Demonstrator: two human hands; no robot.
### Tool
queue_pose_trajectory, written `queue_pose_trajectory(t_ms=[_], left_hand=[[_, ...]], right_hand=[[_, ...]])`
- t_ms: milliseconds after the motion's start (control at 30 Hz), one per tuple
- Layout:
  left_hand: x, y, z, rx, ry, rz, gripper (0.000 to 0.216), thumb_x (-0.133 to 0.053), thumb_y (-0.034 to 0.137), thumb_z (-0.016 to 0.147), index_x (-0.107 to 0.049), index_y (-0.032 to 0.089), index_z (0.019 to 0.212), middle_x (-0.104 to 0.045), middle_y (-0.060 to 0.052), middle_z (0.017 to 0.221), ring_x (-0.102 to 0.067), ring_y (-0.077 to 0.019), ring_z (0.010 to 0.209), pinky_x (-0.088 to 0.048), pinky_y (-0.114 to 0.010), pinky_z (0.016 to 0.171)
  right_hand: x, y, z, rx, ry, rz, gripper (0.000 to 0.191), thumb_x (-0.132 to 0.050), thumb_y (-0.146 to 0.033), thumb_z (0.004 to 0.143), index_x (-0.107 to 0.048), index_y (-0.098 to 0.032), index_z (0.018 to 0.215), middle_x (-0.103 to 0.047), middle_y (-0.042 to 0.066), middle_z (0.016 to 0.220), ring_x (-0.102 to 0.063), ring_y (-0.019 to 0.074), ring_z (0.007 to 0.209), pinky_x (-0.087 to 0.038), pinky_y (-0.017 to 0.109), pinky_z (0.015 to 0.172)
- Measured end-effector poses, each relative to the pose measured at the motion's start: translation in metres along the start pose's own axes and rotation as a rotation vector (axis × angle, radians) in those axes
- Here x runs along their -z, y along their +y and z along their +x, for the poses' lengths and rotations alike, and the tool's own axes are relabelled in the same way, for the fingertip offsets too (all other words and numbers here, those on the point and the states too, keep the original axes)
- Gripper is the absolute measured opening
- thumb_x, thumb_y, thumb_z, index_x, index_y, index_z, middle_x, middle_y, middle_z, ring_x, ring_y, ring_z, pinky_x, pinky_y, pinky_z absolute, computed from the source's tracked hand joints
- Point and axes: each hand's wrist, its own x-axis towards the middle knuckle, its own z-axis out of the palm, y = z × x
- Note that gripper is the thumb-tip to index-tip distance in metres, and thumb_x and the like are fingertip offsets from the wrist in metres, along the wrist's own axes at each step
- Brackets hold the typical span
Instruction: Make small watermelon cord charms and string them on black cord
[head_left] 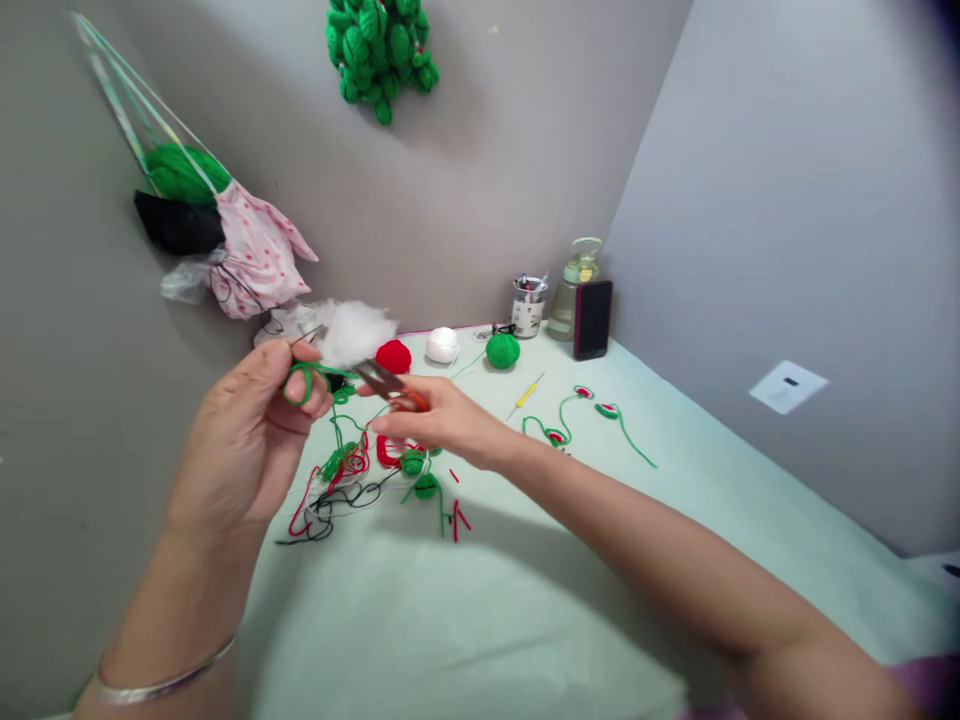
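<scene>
My left hand (255, 430) is raised over the table's left side, fingers pinched. Green yarn (298, 385) loops round its fingers and runs right. A thin, needle-like piece (311, 334) pokes out above the thumb; it is too small to name surely. My right hand (435, 415) grips small snips (381, 380) with an orange handle, the metal blades pointing left towards the yarn. Whether the blades touch it I cannot tell. Beneath the hands lie tangled green, red and black yarn (341, 480) and small green crocheted pieces (425, 487).
Red (394, 357), white (442, 345) and green (502, 351) yarn balls stand at the back, beside white stuffing (349, 330). Further right are a pen cup (529, 308), a bottle (562, 305), a phone (592, 320), a yellow crochet hook (529, 397) and small red-green pieces (607, 411).
</scene>
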Motion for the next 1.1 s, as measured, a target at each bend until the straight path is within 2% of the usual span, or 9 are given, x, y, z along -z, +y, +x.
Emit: queue_pose_trajectory(t_ms=[100, 167, 300, 367, 500, 633, 867, 1000, 1100], left_hand=[[-0.003, 0.005, 0.004, -0.004, -0.013, 0.024, 0.029, -0.044, 0.010, 0.098, -0.069, 0.008, 0.083, -0.051, 0.003, 0.058, -0.053, -0.0079, 0.054, -0.048, -0.017, 0.053], [0.000, 0.016, 0.009, -0.061, 0.028, 0.002, 0.032, -0.041, 0.009, 0.099, -0.068, 0.008, 0.082, -0.051, 0.003, 0.055, -0.053, -0.0076, 0.054, -0.048, -0.017, 0.053], [0.017, 0.042, 0.019, -0.192, 0.107, -0.105, 0.033, -0.039, 0.013, 0.102, -0.065, 0.010, 0.082, -0.053, 0.005, 0.054, -0.051, -0.0051, 0.054, -0.048, -0.015, 0.055], [0.026, 0.051, 0.021, -0.224, 0.130, -0.107, 0.032, -0.039, 0.013, 0.103, -0.064, 0.010, 0.083, -0.053, 0.006, 0.053, -0.051, -0.0047, 0.055, -0.048, -0.015, 0.056], [0.033, 0.055, 0.020, -0.221, 0.180, -0.119, 0.029, -0.043, 0.012, 0.101, -0.063, 0.009, 0.081, -0.054, 0.005, 0.053, -0.051, -0.0053, 0.053, -0.046, -0.015, 0.055], [0.032, 0.053, 0.018, -0.206, 0.205, -0.123, 0.034, -0.039, 0.012, 0.102, -0.064, 0.009, 0.079, -0.052, 0.005, 0.051, -0.050, -0.0054, 0.053, -0.046, -0.015, 0.055], [0.028, 0.050, 0.016, -0.197, 0.185, -0.129, 0.030, -0.042, 0.011, 0.101, -0.065, 0.007, 0.081, -0.052, 0.004, 0.051, -0.050, -0.0063, 0.053, -0.046, -0.017, 0.055], [0.026, 0.051, 0.015, -0.192, 0.174, -0.137, 0.031, -0.042, 0.012, 0.101, -0.065, 0.008, 0.080, -0.053, 0.004, 0.052, -0.049, -0.0064, 0.054, -0.047, -0.016, 0.054], [0.024, 0.046, 0.012, -0.145, 0.168, -0.167, 0.034, -0.039, 0.012, 0.102, -0.064, 0.008, 0.080, -0.052, 0.004, 0.052, -0.049, -0.0057, 0.052, -0.047, -0.015, 0.053]], right_hand=[[-0.026, 0.023, 0.032, -0.009, -0.066, 0.089, 0.030, -0.064, -0.037, 0.087, -0.064, -0.019, 0.112, -0.067, -0.001, 0.084, -0.025, 0.0045, 0.046, -0.023, 0.021, 0.042], [-0.037, 0.041, 0.045, -0.093, -0.058, -0.030, 0.028, -0.055, -0.039, 0.093, -0.065, -0.017, 0.106, -0.071, 0.002, 0.091, -0.023, 0.0048, 0.045, -0.023, 0.022, 0.042], [-0.034, 0.063, 0.053, -0.185, -0.094, -0.279, 0.021, -0.062, -0.032, 0.090, -0.069, -0.013, 0.096, -0.070, 0.002, 0.078, -0.052, 0.0095, 0.060, -0.039, 0.021, 0.057], [-0.023, 0.060, 0.050, -0.151, -0.079, -0.363, 0.027, -0.062, -0.039, 0.091, -0.069, -0.015, 0.103, -0.070, 0.003, 0.083, -0.059, 0.0143, 0.076, -0.042, 0.024, 0.070], [-0.008, 0.037, 0.041, -0.054, -0.058, -0.704, 0.044, -0.037, -0.050, 0.102, -0.067, -0.023, 0.116, -0.071, 0.004, 0.100, -0.062, 0.0206, 0.094, -0.040, 0.030, 0.079], [-0.013, 0.024, 0.037, -0.037, -0.071, -0.871, 0.036, -0.051, -0.048, 0.097, -0.068, -0.028, 0.120, -0.073, 0.002, 0.103, -0.063, 0.0219, 0.094, -0.039, 0.029, 0.076], [-0.043, 0.027, 0.048, -0.045, -0.072, -0.863, 0.032, -0.054, -0.047, 0.094, -0.071, -0.029, 0.115, -0.074, 0.001, 0.093, -0.063, 0.0197, 0.086, -0.036, 0.028, 0.069], [-0.047, 0.024, 0.044, -0.049, -0.089, -0.786, 0.025, -0.055, -0.041, 0.095, -0.074, -0.029, 0.105, -0.073, -0.002, 0.082, -0.061, 0.0161, 0.077, -0.035, 0.026, 0.067], [-0.042, 0.025, 0.018, -0.022, -0.291, -0.723, 0.026, -0.061, -0.042, 0.093, -0.074, -0.026, 0.108, -0.073, 0.000, 0.091, -0.063, 0.0156, 0.080, -0.038, 0.024, 0.066]])
